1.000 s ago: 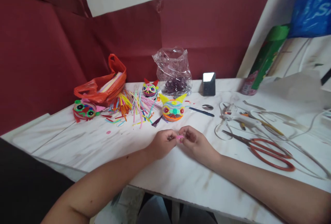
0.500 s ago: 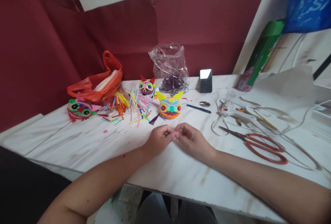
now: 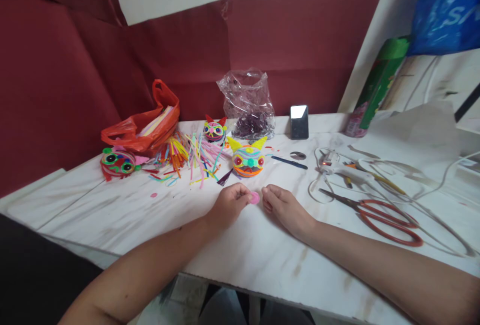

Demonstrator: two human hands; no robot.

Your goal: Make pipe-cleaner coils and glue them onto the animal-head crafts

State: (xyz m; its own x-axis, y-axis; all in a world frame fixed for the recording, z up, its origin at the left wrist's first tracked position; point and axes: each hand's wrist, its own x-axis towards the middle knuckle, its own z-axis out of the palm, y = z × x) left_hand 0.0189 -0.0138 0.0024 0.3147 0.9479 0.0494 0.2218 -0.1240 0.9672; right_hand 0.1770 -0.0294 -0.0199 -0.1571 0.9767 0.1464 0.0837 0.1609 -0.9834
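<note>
Pinching the rim of a pink disc (image 3: 255, 198), the left hand (image 3: 230, 204) has thumb and fingers pressed together at one side of it, a hold that leaves most of the disc's face uncovered. The disc is between the two hands, low over the pale marbled counter (image 3: 240, 260). Just beside it, but apart, the right hand (image 3: 287, 210) has its fingers curled in against the thumb; whether they grip anything tiny cannot be told. Both forearms reach in from the near edge, probably to bring the work into the middle. Just beyond the hands, a round striped animal head (image 3: 248, 162) with yellow ears faces the person, perhaps so that its details can be seen. Two similar heads, one with red ears (image 3: 215, 130) and one with green-ringed eyes (image 3: 118, 163), sit farther back and to the left, near colourful strips (image 3: 174, 155) and a red bag (image 3: 159, 137). A second pink disc (image 3: 153, 195) lies flat on the left. On the right, orange-handled scissors (image 3: 354, 203) and a white glue gun (image 3: 333, 164) lie among cords, likely put there to be within easy reach
</note>
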